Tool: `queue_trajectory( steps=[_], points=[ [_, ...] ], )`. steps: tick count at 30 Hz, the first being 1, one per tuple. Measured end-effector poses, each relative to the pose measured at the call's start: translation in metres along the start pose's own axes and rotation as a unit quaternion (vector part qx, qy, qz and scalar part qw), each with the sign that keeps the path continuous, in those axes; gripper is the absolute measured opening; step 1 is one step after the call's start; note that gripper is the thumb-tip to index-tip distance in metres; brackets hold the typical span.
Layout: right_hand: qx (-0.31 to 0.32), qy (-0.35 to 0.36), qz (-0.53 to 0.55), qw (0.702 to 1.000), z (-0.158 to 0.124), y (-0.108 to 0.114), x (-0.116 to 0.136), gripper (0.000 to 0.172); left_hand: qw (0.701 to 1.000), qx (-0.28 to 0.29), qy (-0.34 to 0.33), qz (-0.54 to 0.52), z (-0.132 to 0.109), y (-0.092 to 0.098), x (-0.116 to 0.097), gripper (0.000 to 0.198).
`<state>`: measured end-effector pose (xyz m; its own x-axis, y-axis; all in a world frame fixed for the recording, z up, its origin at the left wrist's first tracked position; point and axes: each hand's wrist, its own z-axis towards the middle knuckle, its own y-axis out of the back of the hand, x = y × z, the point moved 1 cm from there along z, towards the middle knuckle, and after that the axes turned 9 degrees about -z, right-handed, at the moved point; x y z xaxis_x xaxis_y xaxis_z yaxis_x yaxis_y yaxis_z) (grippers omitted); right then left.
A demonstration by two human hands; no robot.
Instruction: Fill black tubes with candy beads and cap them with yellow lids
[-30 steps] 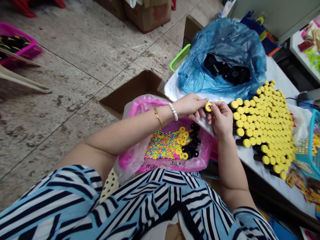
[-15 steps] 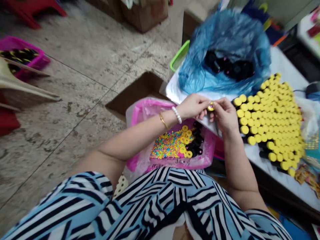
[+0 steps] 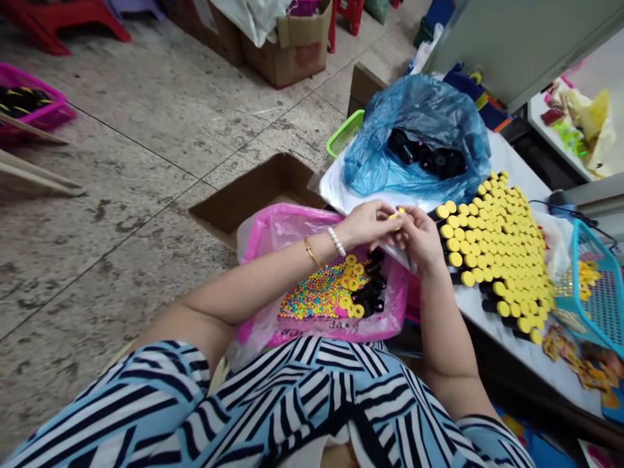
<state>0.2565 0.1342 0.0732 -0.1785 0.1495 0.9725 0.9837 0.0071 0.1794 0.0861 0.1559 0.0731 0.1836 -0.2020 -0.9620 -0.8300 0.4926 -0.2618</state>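
Your left hand (image 3: 368,224) and right hand (image 3: 420,239) pinch a small yellow piece (image 3: 397,213) between them, just above the pink tray (image 3: 341,337). Its lettering (image 3: 292,332) is too blurred to read.

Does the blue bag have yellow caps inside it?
No, the blue plastic bag holds black pieces, and the yellow-topped tubes lie outside it on the table.

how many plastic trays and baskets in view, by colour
near pink tray: 1
floor pink tray: 1
green basket: 1
teal basket: 1
total: 4
one more pink edge is too hidden to tell what it is, so it isn't counted
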Motion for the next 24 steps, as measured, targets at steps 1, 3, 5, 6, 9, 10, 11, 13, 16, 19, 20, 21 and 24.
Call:
queue_trajectory(
  steps=[1,3,5,6,9,10,11,13,16,19,20,21,24],
  points=[
    [0.012,-0.004,-0.009,1.0,0.0,-0.002,0.004,0.044,0.999,0.023,0.026,-0.037,-0.001,0.0,-0.003,0.019],
    [0.023,0.001,-0.022,0.999,0.001,-0.005,0.013,0.04,0.997,0.033,0.04,-0.064,-0.001,-0.001,-0.008,0.022],
    [0.007,0.02,-0.029,0.999,0.004,-0.008,0.018,0.036,0.997,0.011,0.03,-0.066,0.002,-0.003,-0.01,0.025],
    [-0.014,0.032,-0.032,0.999,0.004,-0.009,0.017,0.033,0.997,0.001,0.033,-0.073,0.002,-0.003,-0.008,0.026],
    [-0.078,0.065,-0.054,0.993,0.001,-0.011,0.008,0.029,0.992,0.004,0.053,-0.111,0.001,-0.004,0.003,0.022],
    [-0.086,0.074,-0.068,0.991,-0.002,-0.011,0.003,0.03,0.993,0.013,0.045,-0.112,0.001,-0.003,0.007,0.019],
    [-0.093,0.088,-0.089,0.988,-0.005,-0.011,-0.001,0.033,0.994,0.027,0.028,-0.1,0.001,-0.001,0.011,0.016],
    [-0.106,0.144,-0.167,0.97,-0.012,-0.009,-0.008,0.04,0.998,0.042,-0.016,-0.048,0.002,0.003,0.017,0.019],
    [-0.111,0.252,-0.371,0.887,-0.031,-0.01,-0.012,0.048,0.996,0.012,-0.067,0.049,0.006,0.009,0.022,0.019],
    [-0.092,0.27,-0.538,0.794,-0.044,-0.015,-0.011,0.059,0.991,-0.012,-0.096,0.09,0.011,0.011,0.024,0.014],
    [-0.087,0.259,-0.553,0.787,-0.046,-0.015,-0.009,0.06,0.993,-0.009,-0.086,0.083,0.012,0.011,0.025,0.014],
    [-0.081,0.244,-0.543,0.799,-0.046,-0.015,-0.006,0.059,0.996,0.0,-0.062,0.069,0.012,0.01,0.024,0.014],
    [-0.023,0.164,-0.399,0.902,-0.038,-0.009,0.006,0.057,0.999,0.031,0.03,0.024,0.007,0.005,0.021,0.021]
  ],
)
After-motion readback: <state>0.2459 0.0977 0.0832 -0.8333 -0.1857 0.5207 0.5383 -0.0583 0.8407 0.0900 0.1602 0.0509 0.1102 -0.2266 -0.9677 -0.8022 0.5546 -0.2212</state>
